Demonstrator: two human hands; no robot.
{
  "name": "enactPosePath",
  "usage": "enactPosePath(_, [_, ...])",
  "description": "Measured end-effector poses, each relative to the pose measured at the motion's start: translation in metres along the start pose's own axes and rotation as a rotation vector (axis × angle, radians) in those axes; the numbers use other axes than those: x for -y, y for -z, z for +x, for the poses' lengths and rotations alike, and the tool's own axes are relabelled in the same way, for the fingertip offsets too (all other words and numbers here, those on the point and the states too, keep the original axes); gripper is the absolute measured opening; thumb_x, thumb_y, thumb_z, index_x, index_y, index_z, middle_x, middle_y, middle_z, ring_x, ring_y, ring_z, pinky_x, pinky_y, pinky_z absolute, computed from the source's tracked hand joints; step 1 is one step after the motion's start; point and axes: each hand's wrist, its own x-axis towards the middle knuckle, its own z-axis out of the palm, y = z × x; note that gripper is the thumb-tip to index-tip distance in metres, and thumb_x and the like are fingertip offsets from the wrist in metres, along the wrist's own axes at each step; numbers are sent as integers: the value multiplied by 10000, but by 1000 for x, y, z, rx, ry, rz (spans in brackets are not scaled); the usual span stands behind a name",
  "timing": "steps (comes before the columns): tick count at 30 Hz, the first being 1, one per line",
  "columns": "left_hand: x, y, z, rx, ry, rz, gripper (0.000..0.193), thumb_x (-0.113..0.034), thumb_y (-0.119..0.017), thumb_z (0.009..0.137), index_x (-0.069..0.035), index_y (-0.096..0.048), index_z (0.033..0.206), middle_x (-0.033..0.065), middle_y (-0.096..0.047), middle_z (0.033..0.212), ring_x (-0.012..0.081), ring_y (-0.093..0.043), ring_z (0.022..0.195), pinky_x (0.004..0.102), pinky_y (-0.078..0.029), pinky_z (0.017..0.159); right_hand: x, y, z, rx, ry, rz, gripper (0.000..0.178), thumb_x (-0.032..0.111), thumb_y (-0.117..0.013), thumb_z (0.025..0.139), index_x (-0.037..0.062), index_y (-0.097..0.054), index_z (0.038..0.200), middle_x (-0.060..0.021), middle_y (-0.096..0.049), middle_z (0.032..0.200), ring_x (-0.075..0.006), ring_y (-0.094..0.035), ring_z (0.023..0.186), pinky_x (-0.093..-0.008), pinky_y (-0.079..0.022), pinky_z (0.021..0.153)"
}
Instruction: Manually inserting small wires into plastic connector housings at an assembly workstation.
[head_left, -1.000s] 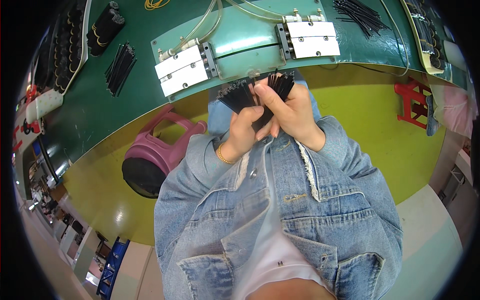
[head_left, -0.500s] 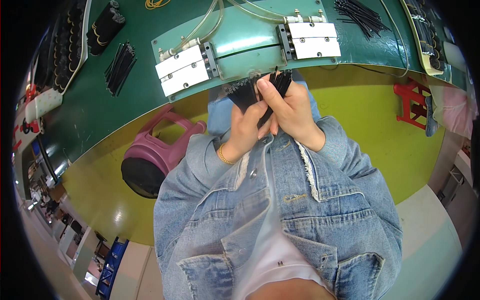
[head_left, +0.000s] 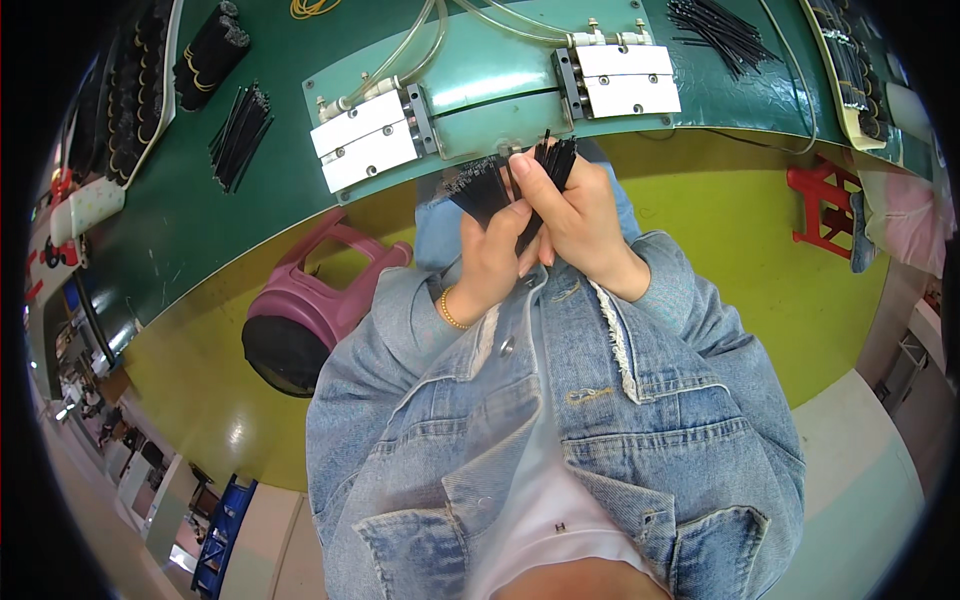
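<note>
A fanned bunch of thin black wires (head_left: pixel 480 190) with pale tips is gripped in my left hand (head_left: pixel 488 250), just in front of the table edge. My right hand (head_left: pixel 580 225) is closed beside it, the thumb pressing against a second bunch of black wires (head_left: pixel 557 160) that sticks up between thumb and fingers. The two hands touch, and the lower ends of the wires are hidden behind the fingers. Just beyond the wire tips is the front edge of a green plate (head_left: pixel 500 125) carrying two white metal blocks, one on the left (head_left: pixel 365 145) and one on the right (head_left: pixel 630 80).
Loose black wires lie on the green table at the left (head_left: pixel 240 135) and right (head_left: pixel 720 35). A tied black bundle (head_left: pixel 210 55) is at the far left. Clear air hoses (head_left: pixel 425 40) run to the blocks. A purple stool (head_left: pixel 340 270) and a red stool (head_left: pixel 825 205) stand below.
The wires in my right hand have tilted slightly left, and the fanned bunch in my left hand has spread a little more. Both hands stay in nearly the same place.
</note>
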Motion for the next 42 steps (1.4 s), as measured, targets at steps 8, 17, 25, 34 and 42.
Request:
enactPosePath(8, [0,0,0,-16,-3,14,256,-142,-371,832,62,-459,960,115,-497,558,123,-387,334,210,-269,309,-2,0,1,-2,2,1,229,171,-488,899,-50,-513,843,-84,-583,623,-137,-537,357,-234,-386,283])
enactPosePath(17, [-6,-3,0,-10,52,9,267,-156,-368,827,69,-460,937,115,-487,533,120,-362,315,209,-259,309,-3,1,-4,-11,-56,174,246,181,-491,903,-49,-524,822,-86,-571,606,-134,-541,363,-217,-387,280])
enactPosePath(25, [-3,-2,0,-33,33,69,244,-152,-366,827,67,-466,872,119,-482,523,123,-362,314,216,-255,306,-1,0,-4,6,-74,79,282,187,-522,888,-65,-540,763,-85,-561,572,-135,-547,367,-221,-383,273])
enactPosePath(34, [-4,-3,4,-15,45,37,223,-147,-371,829,57,-462,837,115,-472,506,125,-363,314,220,-257,309,3,-2,0,-33,-87,102,283,182,-521,887,-67,-539,753,-84,-558,562,-130,-533,353,-225,-391,275])
enactPosePath(42, [-5,-4,3,-21,38,42,209,-144,-378,828,47,-461,848,107,-468,504,121,-360,313,222,-258,309,3,-1,0,-18,-88,91,288,183,-519,888,-63,-540,740,-82,-555,553,-126,-528,350,-226,-390,276])
